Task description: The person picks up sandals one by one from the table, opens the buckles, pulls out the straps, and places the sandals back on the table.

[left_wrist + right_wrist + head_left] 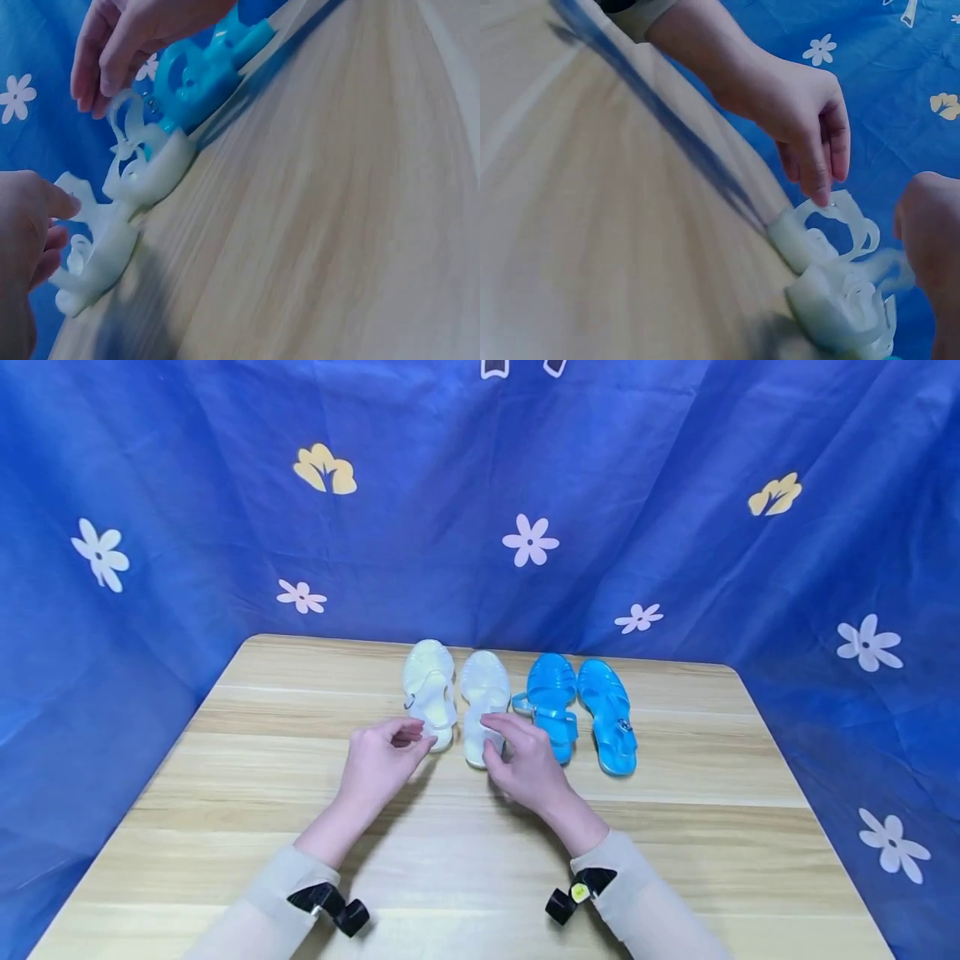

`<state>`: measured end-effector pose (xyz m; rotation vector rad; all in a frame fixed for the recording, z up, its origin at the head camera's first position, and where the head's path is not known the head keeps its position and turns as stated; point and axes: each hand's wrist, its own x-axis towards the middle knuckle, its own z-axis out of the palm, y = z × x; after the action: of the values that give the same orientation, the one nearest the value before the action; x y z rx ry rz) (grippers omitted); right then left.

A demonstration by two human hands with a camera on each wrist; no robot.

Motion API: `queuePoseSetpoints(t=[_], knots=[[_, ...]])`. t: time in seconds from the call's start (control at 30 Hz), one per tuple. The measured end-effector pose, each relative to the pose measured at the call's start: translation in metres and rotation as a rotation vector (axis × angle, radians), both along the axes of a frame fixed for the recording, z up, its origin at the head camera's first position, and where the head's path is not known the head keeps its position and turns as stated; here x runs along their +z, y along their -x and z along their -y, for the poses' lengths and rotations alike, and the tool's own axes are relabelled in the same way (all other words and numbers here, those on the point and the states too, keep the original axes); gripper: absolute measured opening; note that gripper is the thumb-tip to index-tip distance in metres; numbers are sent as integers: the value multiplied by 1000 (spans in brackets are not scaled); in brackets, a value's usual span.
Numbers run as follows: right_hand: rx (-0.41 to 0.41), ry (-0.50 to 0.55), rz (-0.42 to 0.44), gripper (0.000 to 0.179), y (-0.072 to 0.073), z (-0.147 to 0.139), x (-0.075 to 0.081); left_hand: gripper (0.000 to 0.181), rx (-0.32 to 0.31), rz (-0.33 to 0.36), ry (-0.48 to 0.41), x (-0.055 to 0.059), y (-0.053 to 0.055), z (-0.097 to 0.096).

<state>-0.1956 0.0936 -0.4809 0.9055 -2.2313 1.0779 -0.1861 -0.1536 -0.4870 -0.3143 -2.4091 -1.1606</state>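
Two white sandals stand side by side near the table's far edge: a left one [427, 662] and a right one [483, 675]. My left hand [381, 760] is over the heel end of the left white sandal, thumb and fingers loosely bent with a gap between them. In the right wrist view its thumb tip is close to the ankle strap [844, 206]; whether they touch I cannot tell. Above the heel of the right white sandal hovers my right hand [528, 764], its thumb and fingers apart. It partly hides that sandal.
Right of the white pair are two blue sandals, one [552, 675] with its strap spread to the left and another [606, 710] angled outward. They stand on a wooden table [465, 860]. A blue flowered cloth [420, 527] hangs behind and at both sides.
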Motion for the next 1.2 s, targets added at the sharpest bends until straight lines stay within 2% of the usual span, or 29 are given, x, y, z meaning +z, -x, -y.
queuePoseSetpoints(t=[0.07,0.2,0.33,0.5,0.67,0.87,1.03,1.2], knots=[[31,-29,45,30,6,4,3,32,-23,-59,54,1,3,5],[37,-120,143,33,18,17,9,45,-87,-171,147,2,11,13],[-1,-241,190,38,29,32,13,47,-143,-218,207,2,20,18],[1,-400,98,33,39,42,13,33,-166,-226,236,2,24,20],[38,-461,-33,25,40,44,12,28,-162,-201,231,3,21,24],[54,-522,-138,22,28,44,14,28,-165,-199,229,5,9,30],[63,-545,-148,23,18,43,14,29,-175,-194,229,5,-1,33],[81,-525,-163,21,6,42,14,30,-184,-179,226,4,-11,35]])
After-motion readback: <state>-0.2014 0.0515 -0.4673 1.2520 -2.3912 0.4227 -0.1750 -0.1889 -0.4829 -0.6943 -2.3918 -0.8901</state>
